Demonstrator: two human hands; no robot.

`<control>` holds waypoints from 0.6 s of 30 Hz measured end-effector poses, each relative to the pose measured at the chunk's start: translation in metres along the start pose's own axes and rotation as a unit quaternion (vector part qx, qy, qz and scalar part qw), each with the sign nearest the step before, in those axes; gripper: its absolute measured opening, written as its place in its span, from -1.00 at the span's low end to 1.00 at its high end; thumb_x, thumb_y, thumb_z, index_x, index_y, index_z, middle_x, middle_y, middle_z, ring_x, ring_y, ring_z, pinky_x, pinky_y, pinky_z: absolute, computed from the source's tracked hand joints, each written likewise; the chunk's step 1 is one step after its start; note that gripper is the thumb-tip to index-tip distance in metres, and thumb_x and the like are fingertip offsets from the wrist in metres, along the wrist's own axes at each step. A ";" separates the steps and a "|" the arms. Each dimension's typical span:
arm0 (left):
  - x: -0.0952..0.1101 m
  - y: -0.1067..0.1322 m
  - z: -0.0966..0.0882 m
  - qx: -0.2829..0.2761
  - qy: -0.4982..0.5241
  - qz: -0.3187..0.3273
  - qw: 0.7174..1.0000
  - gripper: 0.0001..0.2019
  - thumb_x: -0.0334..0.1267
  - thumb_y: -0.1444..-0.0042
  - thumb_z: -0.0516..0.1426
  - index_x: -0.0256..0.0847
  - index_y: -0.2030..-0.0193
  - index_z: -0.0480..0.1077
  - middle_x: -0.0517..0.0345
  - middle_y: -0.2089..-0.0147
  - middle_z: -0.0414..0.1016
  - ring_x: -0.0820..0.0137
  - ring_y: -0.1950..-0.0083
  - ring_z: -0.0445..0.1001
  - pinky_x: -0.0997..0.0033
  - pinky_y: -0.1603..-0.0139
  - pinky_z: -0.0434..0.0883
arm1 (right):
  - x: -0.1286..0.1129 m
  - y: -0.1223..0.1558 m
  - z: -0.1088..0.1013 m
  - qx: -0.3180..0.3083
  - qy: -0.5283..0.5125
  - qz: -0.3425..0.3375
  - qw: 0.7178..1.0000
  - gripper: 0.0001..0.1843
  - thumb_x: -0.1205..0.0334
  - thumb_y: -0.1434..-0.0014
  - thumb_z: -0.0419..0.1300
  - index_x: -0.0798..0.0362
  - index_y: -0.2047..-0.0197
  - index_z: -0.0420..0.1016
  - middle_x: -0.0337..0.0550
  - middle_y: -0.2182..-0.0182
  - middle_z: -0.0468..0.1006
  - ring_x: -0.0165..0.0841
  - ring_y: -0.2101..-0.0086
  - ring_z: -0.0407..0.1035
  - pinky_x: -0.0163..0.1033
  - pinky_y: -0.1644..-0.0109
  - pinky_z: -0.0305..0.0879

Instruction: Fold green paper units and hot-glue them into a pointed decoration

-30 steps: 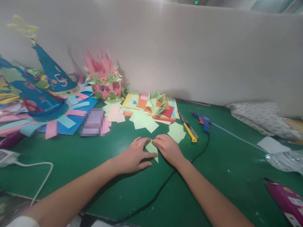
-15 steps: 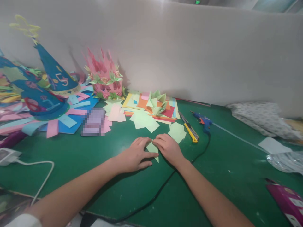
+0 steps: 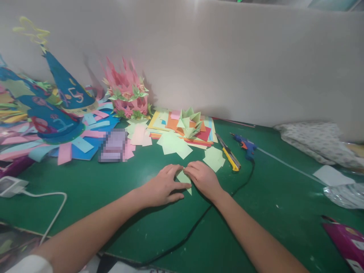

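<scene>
A small folded piece of light green paper (image 3: 183, 179) lies on the green table mat (image 3: 113, 197) in front of me. My left hand (image 3: 162, 185) presses down on its left side with the fingers flat and the thumb along its lower edge. My right hand (image 3: 202, 179) holds its right side, fingers curled and pinching the upper fold. Both hands touch the paper and meet over it.
Loose green paper squares (image 3: 214, 157), a stack of coloured sheets with a green paper flower (image 3: 189, 123), a yellow utility knife (image 3: 231, 158) and a blue glue gun (image 3: 245, 145) with black cord lie behind. Pink paper flower (image 3: 127, 93) and blue cone hats (image 3: 68, 89) stand left; a white cable (image 3: 48, 195) runs at left.
Both hands stay on the green paper with almost no movement. The view has shifted slightly to the left.
</scene>
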State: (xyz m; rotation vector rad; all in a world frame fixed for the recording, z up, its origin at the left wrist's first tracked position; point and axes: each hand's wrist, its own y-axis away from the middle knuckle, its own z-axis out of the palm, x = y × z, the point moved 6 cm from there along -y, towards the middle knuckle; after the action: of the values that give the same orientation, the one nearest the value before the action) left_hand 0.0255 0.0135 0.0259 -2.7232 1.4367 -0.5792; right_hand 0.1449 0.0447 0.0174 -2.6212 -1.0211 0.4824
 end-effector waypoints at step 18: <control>0.001 -0.002 0.000 -0.001 -0.013 0.005 1.000 -0.63 -0.11 -0.18 0.07 0.03 -0.13 0.33 -0.11 -0.17 0.17 0.08 -0.23 0.13 -0.06 -0.18 0.15 | -0.002 0.003 -0.009 -0.043 -0.079 -0.047 0.995 -0.74 0.44 -0.24 -0.03 0.06 0.16 0.46 -0.07 0.25 0.47 -0.29 0.22 0.26 -0.14 0.14 0.24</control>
State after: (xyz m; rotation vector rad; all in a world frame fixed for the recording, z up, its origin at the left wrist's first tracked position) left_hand 0.0273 0.0140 0.0267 -2.7130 1.4458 -0.5412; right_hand 0.1491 0.0400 0.0250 -2.6288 -1.2338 0.6454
